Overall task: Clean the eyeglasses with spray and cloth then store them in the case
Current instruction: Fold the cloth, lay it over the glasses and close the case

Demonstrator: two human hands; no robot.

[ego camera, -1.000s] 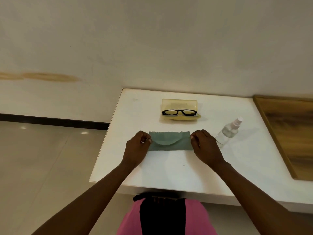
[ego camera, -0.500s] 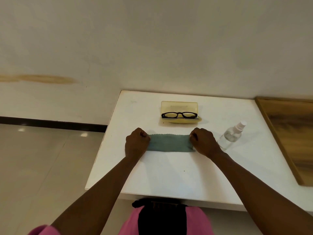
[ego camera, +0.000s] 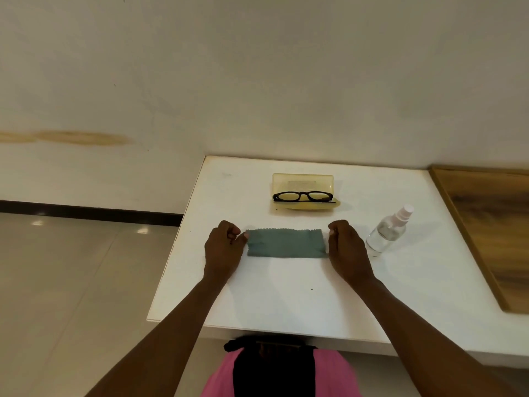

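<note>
The cloth (ego camera: pixel 286 243), a grey-green rectangle with pinked edges, lies flat on the white table (ego camera: pixel 286 296), and everything else is best placed from it. The left hand (ego camera: pixel 224 249) sits at its left end, fingers curled, thumb tip touching the cloth's corner; the right hand (ego camera: pixel 346 249) sits at its right end, fingers curled too, though whether it pinches the edge or only rests beside it cannot be told. The hands probably flank it so to lay it smooth and ready for wiping. Behind the cloth, the black-framed eyeglasses (ego camera: pixel 303 196) rest folded in the open yellowish case (ego camera: pixel 303 183), lid standing up, likely kept there until wanted. To the cloth's right, just beyond the right hand, the clear spray bottle (ego camera: pixel 390 231) lies tilted, nozzle pointing away. No brand or writing is legible; a faint mark inside the case lid is too blurred to read.
</note>
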